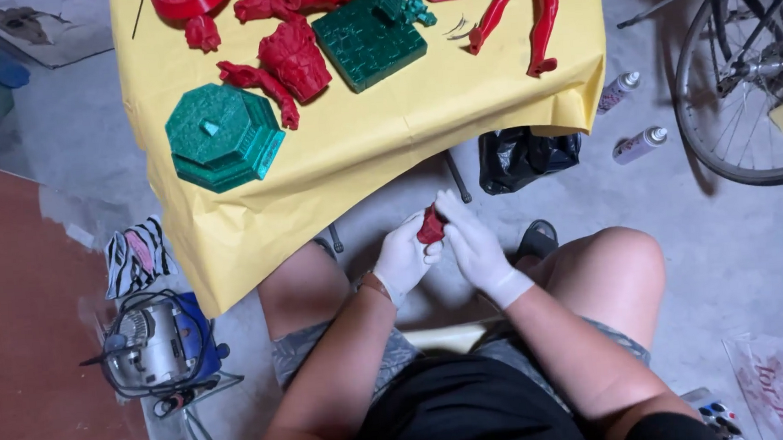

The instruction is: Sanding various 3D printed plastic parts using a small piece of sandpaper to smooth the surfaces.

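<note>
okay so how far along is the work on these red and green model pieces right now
Hard to call anything finished: the red parts, the green octagonal base and the green square base lie separate on the yellow-covered table, not joined. In hand: both gloved hands, left hand and right hand, hold one small red piece between the knees. Left, by the look of it: the loose pieces on the table.

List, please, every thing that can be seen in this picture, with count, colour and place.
small red piece: 1, red, held between both hands
red figure parts: several, red, on the yellow cover
octagonal base: 1, green, cover's near left
square base: 1, green, cover's middle
yellow cover: 1, yellow, over the table
spray cans: 2, pale, floor at right
black bag: 1, black, under the cover's edge
bicycle wheel: 1, dark, far right
power tool: 1, grey and blue, floor at left
left hand: 1, white glove
right hand: 1, white glove
</note>
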